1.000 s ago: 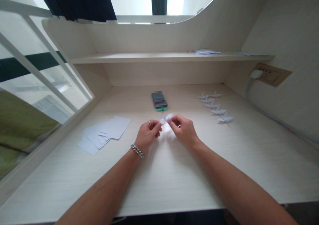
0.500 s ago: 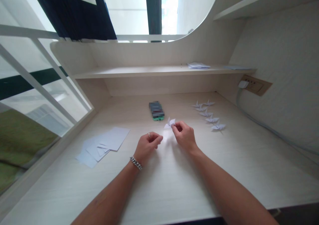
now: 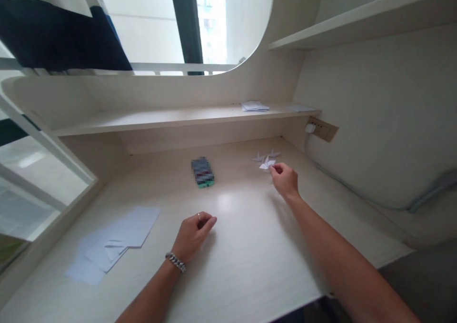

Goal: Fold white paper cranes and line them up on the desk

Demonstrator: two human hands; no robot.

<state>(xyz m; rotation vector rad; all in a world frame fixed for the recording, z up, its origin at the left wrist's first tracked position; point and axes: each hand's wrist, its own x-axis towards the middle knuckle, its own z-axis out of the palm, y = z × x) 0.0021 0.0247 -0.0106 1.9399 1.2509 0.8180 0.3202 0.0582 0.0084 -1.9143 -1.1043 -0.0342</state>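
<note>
My right hand pinches a white folded paper crane between thumb and fingertips, just in front of other small paper cranes at the back right of the desk. Some of those cranes are hidden behind my hand. Lower down, near the middle of the desk, my left hand has its fingers curled together against the thumb, with nothing showing in them. A ring and a chain bracelet are on that side.
Flat white paper sheets overlap on the left of the desk. A dark, pixelated object with a green edge lies near the back. Folded papers rest on the shelf. A cable runs from the wall socket.
My right hand has carried the paper crane rightward from the desk's middle to the other cranes. My left hand keeps its closed shape. The whole view has turned to the right.
</note>
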